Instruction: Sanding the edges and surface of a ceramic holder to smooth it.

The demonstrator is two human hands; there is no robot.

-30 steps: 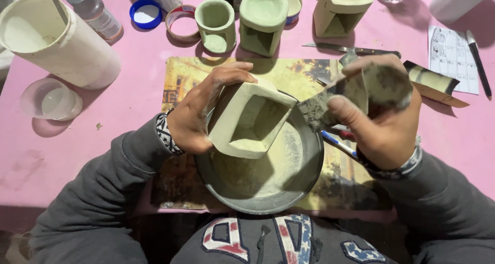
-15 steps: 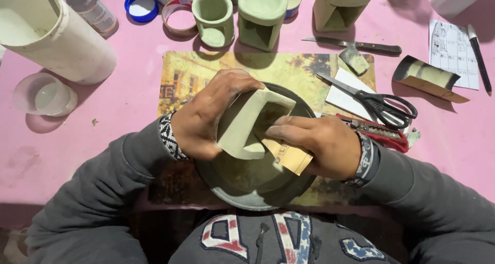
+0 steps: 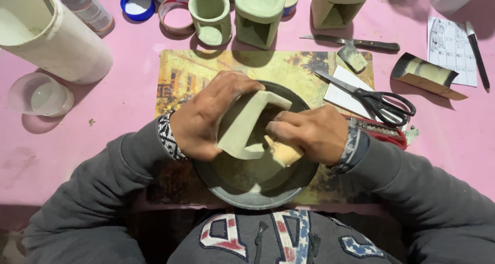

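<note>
Clay box: the pale greenish square-walled clay box point(image 3: 247, 125) is tilted on its side over the dish, open mouth turned toward the right hand so the inner walls can be reached.
Desk: pink desk point(image 3: 129, 104) carries everything; its surface is crowded along the far edge.
Placemat: printed yellow-brown placemat point(image 3: 196, 71) lies under the dish, probably to keep dust off the desk.
Dish: round grey metal dish point(image 3: 242, 194) sits on the placemat right below the box, dusted pale inside, likely placed to catch what falls.
White tube: large white cylinder point(image 3: 56, 37) lies at the far left, a thin stick in its mouth.
Left hand: left hand point(image 3: 206, 114) wraps the box's outer wall, fingers clamped on it to steady the tilt.
Right hand: right hand point(image 3: 309, 132) presses a folded tan piece of sandpaper point(image 3: 282, 153) into the box opening, fingers closed on the paper.
Other clay pieces: a round cup point(image 3: 209, 14), a hollow stand point(image 3: 258, 14) and a paler stand point(image 3: 337, 4) wait in a row at the far edge, out of the way.
Scissors: black-handled scissors point(image 3: 379, 101) rest on a white card just right of the dish, within reach.
Printed sheet: small white gridded paper point(image 3: 451, 50) lies far right, a black pen point(image 3: 477, 47) beside it.
Knife: a knife point(image 3: 356, 43) lies beyond the placemat.
Blue lid: round blue lid point(image 3: 136, 4) sits upturned at the far edge, near a grey-capped bottle with a label point(image 3: 85, 6).
</note>
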